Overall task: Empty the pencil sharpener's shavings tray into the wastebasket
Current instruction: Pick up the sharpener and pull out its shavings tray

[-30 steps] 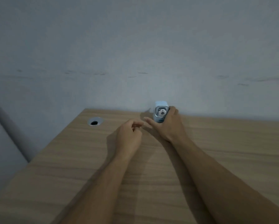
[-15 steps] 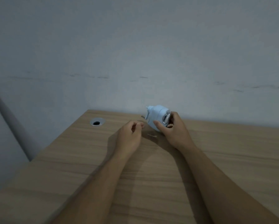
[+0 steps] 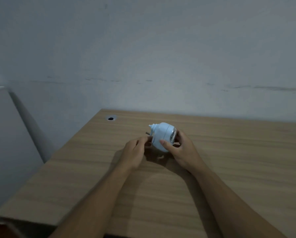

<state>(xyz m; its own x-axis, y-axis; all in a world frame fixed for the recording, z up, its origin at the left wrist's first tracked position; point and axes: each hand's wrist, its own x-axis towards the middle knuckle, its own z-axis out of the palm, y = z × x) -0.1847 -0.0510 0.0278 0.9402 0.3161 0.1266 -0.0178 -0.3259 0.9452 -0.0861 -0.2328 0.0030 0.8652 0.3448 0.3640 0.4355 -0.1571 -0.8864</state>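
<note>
I am holding the pale blue pencil sharpener in my right hand, thumb across its body and fingers behind its clear end. A second ago it was standing upright at the back of the tabletop; now I am lifting it nearer to me and tipping it onto its side, crank end pointing left. My left hand is coming in, its curled fingertips touching the sharpener's lower left edge, probably feeling for the shavings tray, which is not yet out. No wastebasket is showing.
</note>
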